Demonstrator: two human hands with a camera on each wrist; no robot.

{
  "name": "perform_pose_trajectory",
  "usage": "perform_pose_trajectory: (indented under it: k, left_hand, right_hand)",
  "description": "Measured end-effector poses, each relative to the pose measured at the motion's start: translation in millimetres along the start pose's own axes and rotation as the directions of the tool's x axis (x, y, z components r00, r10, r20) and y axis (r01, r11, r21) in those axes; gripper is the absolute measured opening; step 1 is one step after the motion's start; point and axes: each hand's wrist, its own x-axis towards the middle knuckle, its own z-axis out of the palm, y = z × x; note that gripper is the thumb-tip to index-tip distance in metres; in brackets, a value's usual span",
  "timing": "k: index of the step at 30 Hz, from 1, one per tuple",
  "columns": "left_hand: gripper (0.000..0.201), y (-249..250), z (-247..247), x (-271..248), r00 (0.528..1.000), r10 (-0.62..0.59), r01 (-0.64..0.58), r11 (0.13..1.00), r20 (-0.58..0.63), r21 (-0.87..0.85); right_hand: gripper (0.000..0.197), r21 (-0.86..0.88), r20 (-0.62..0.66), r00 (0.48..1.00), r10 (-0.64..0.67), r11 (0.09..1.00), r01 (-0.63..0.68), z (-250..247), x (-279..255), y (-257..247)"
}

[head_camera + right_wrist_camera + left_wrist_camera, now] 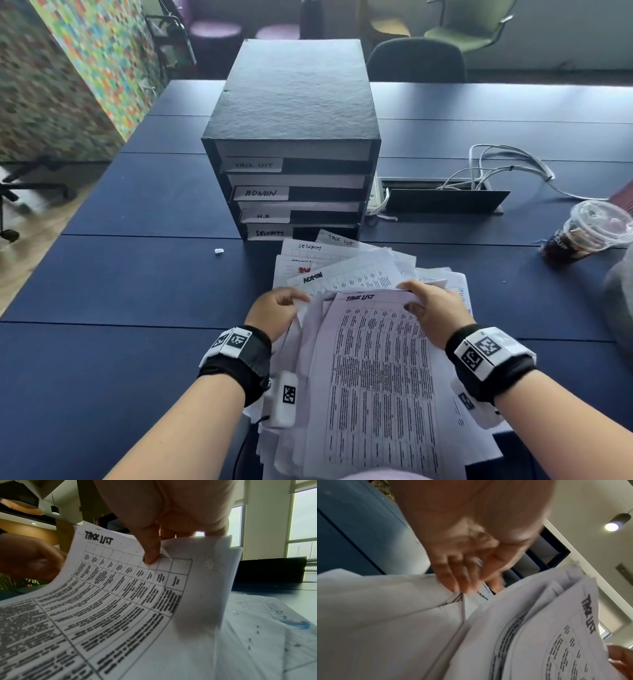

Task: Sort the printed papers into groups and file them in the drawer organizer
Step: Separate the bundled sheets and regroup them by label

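Note:
A black drawer organizer stands mid-table with drawers labelled TASK LIST, ADMIN, H.R and SECURITY; its open slots also show past my left hand. A loose pile of printed papers lies in front of it, among them an ADMIN sheet and a SECURITY sheet. My right hand pinches the top right corner of a lifted TASK LIST sheet, thumb on its face. My left hand grips the upper left edge of the sheets beneath it; that view is blurred.
The dark blue table stretches wide on both sides. A plastic cup of iced drink stands at the right, and an open cable tray with white cables lies beside the organizer. A small white bit lies left. Chairs stand behind the table.

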Motion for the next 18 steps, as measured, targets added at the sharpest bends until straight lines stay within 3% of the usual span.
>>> perform_pose_trajectory:
  k: [2, 3, 6, 8, 11, 13, 15, 18]
  left_hand:
    - [0.029, -3, -1, 6, 0.982, -0.045, 0.037, 0.998, -0.183, -0.049]
    - [0.027, -5, 0, 8, 0.974, -0.085, 0.064, 0.992, -0.208, -0.106]
    - [0.034, -8, 1, 14, 0.980, -0.142, 0.122, 0.982, -0.140, -0.142]
    - [0.033, -5, 3, 15, 0.987, -0.103, 0.086, 0.988, -0.127, -0.130]
    - [0.014, 5, 12, 9, 0.992, 0.014, -0.029, 0.992, -0.125, -0.124]
    - [0.014, 10, 14, 4, 0.998, 0.031, -0.041, 0.981, -0.058, -0.188]
    - [0.016, 12, 14, -2, 0.995, 0.046, -0.025, 0.974, 0.092, -0.224]
    - [0.017, 18, 10, -8, 0.956, 0.053, 0.018, 0.971, 0.288, -0.238]
  right_hand:
    - [0.028, -0.007, -0.009, 1.000, -0.010, 1.000, 0.010, 1, -1, 0]
    - [0.027, -0.014, -0.015, 1.000, -0.021, 1.000, 0.021, 1, -2, -2]
    - [0.026, -0.011, -0.040, 0.997, -0.065, 0.998, 0.064, 1, -2, -3]
    - [0.024, 0.003, -0.050, 0.995, -0.083, 0.997, 0.083, 1, -2, -3]
    - [0.025, 0.013, -0.042, 0.997, -0.062, 0.998, 0.062, 1, 0, -3]
    - [0.032, 0.040, -0.047, 0.997, -0.061, 0.997, 0.063, 0, 1, -3]
    - [0.053, 0.095, -0.027, 0.998, -0.051, 0.994, 0.053, -2, 1, -5]
    - [0.072, 0.088, 0.016, 0.999, -0.048, 0.995, 0.047, -5, 2, -10]
